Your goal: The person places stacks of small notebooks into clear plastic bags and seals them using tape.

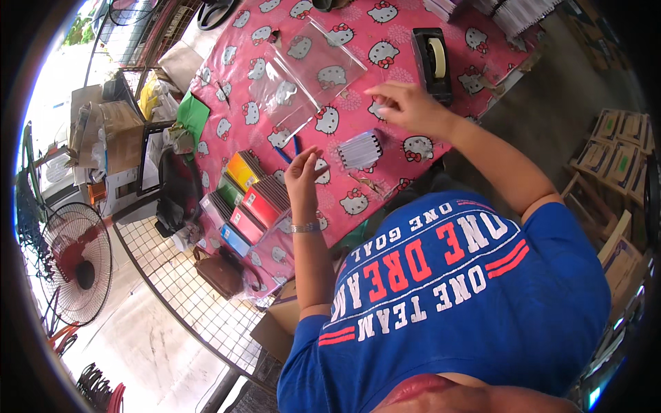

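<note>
A notepad (360, 149) is seen between the left hand (303, 172) and right hand (411, 109).
It is laid on the worktop (358, 31), near a clear sleeve (313, 69). Both hands are half curled; whether anything thin is pinched cannot be told. Preparation around the notepad seems underway; a light fingertip grip is probably called for next.

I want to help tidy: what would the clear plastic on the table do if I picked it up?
The clear plastic probably feels light, since the pink tablecloth shows through it. It may flop, because it looks thin and wrinkled. Its shiny surface might be slippery.
</note>
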`<state>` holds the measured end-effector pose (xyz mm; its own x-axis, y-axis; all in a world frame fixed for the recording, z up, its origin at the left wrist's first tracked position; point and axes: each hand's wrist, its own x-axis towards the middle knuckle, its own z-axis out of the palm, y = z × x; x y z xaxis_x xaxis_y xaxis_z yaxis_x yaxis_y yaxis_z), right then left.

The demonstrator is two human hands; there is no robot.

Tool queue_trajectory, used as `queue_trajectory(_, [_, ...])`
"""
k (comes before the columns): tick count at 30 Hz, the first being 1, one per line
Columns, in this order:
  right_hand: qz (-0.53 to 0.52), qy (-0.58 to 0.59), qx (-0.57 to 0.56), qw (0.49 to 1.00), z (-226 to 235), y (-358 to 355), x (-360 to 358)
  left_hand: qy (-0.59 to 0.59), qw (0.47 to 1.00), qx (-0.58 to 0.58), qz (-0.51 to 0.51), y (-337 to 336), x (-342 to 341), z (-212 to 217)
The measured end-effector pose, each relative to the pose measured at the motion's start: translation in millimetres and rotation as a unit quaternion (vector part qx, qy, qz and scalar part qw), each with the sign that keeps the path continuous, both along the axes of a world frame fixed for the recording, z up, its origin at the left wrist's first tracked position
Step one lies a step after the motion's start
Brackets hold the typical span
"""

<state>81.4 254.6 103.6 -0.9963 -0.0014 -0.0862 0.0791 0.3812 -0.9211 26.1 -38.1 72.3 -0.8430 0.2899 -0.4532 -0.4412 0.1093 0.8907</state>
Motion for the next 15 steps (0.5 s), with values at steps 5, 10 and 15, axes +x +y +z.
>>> queue_trajectory(5, [0.057,0.020,-0.156,0.986,-112,-7,25,-0.035,0.984,0.119,-0.131,-8,-2,-66])
queue_trajectory(10, [-0.148,-0.104,-0.386,0.905,-120,-83,47,-0.102,0.969,0.218,0.054,45,52,-86])
queue_trajectory(15, [-0.108,-0.124,-0.300,0.939,-123,-93,19,-0.066,0.945,0.273,0.169,68,59,-87])
